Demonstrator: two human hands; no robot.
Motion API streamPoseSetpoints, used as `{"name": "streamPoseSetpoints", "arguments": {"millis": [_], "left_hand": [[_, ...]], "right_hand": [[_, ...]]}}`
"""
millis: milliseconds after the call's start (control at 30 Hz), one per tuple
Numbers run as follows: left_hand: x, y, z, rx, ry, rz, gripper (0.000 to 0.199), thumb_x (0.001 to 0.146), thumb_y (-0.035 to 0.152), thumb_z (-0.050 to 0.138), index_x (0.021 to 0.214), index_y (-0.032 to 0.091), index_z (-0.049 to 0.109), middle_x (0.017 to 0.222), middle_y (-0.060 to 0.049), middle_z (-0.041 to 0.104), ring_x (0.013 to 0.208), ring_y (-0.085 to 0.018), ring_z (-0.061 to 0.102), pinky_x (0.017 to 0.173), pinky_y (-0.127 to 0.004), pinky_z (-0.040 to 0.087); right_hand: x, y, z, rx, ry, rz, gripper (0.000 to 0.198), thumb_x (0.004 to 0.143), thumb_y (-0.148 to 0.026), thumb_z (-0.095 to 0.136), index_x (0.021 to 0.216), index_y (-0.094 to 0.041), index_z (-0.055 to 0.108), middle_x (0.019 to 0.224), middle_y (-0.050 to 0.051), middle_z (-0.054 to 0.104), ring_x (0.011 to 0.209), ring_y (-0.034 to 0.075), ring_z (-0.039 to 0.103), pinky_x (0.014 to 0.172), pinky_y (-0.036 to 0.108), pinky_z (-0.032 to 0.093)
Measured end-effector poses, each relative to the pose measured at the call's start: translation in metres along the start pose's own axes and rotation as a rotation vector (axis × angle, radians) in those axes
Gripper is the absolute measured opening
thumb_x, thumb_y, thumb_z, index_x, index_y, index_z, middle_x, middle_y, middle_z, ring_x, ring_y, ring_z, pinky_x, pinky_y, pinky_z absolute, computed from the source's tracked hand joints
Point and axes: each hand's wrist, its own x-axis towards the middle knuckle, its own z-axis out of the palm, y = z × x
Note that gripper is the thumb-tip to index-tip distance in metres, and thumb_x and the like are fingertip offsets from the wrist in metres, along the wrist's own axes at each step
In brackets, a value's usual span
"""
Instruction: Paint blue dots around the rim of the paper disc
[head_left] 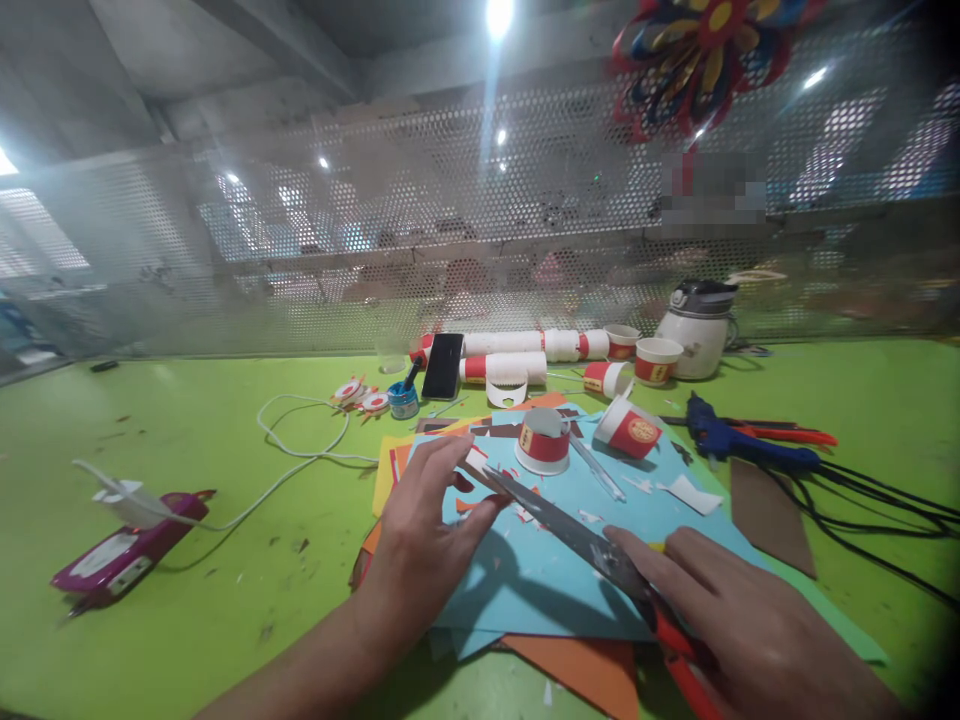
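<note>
My right hand [739, 600] is closed around the red handles of a pair of scissors [574, 535], whose long grey blades point up and left. The blade tips reach my left hand [424, 530], which pinches a small white and red piece of paper [474, 462] between thumb and fingers. Part of that piece is hidden by the fingers and blades. Below both hands lies a stack of coloured paper with a light blue sheet [525, 600] on top. A cut paper cup [544, 440] stands just beyond the blades, and another paper cup [630, 428] lies tilted to its right.
A blue glue gun [742, 440] with black cables lies at right. Behind are a phone [443, 367], a blue jar [403, 400], stacked paper cups [536, 345] and a white kettle-like container [696, 335]. A purple power strip [135, 550] sits left. Perforated metal screening [337, 260] borders the green table.
</note>
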Motion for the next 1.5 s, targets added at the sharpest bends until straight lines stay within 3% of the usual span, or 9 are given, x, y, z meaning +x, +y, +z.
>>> {"name": "streamPoseSetpoints", "arguments": {"millis": [667, 967, 1200, 1500], "left_hand": [[0.002, 0.001, 0.002, 0.029, -0.002, 0.002, 0.04, 0.088, 0.015, 0.067, 0.126, 0.016, 0.055, 0.11, -0.01, 0.063, 0.078, -0.016, 0.061, 0.074, -0.038, 0.06], [-0.001, 0.0, 0.001, 0.04, -0.011, -0.013, 0.04, 0.087, 0.015, 0.066, 0.126, 0.017, 0.054, 0.111, -0.01, 0.062, 0.078, -0.016, 0.062, 0.076, -0.038, 0.06], [-0.001, 0.001, 0.002, 0.053, 0.003, -0.001, 0.042, 0.087, 0.015, 0.066, 0.127, 0.017, 0.053, 0.112, -0.009, 0.063, 0.077, -0.015, 0.063, 0.074, -0.035, 0.06], [0.0, 0.002, 0.003, 0.042, -0.025, -0.015, 0.044, 0.087, 0.016, 0.068, 0.127, 0.018, 0.052, 0.108, -0.009, 0.065, 0.078, -0.017, 0.064, 0.074, -0.037, 0.06]], "right_hand": [[0.004, -0.002, -0.004, -0.033, 0.025, -0.029, 0.039, 0.092, -0.015, 0.042, 0.13, -0.011, 0.052, 0.074, 0.006, 0.058, 0.056, 0.021, 0.064, 0.044, 0.029, 0.05], [0.001, -0.003, 0.003, 0.086, 0.021, 0.017, 0.043, 0.09, -0.014, 0.044, 0.133, -0.015, 0.05, 0.078, 0.006, 0.058, 0.065, 0.021, 0.064, 0.051, 0.029, 0.053], [0.008, -0.004, -0.005, 0.018, 0.027, -0.032, 0.036, 0.091, -0.014, 0.042, 0.125, -0.01, 0.053, 0.071, 0.005, 0.059, 0.056, 0.019, 0.065, 0.045, 0.026, 0.053], [-0.012, -0.001, 0.013, 0.072, 0.01, 0.041, 0.044, 0.091, -0.018, 0.044, 0.134, -0.014, 0.051, 0.077, 0.006, 0.057, 0.061, 0.021, 0.061, 0.05, 0.03, 0.049]]}}
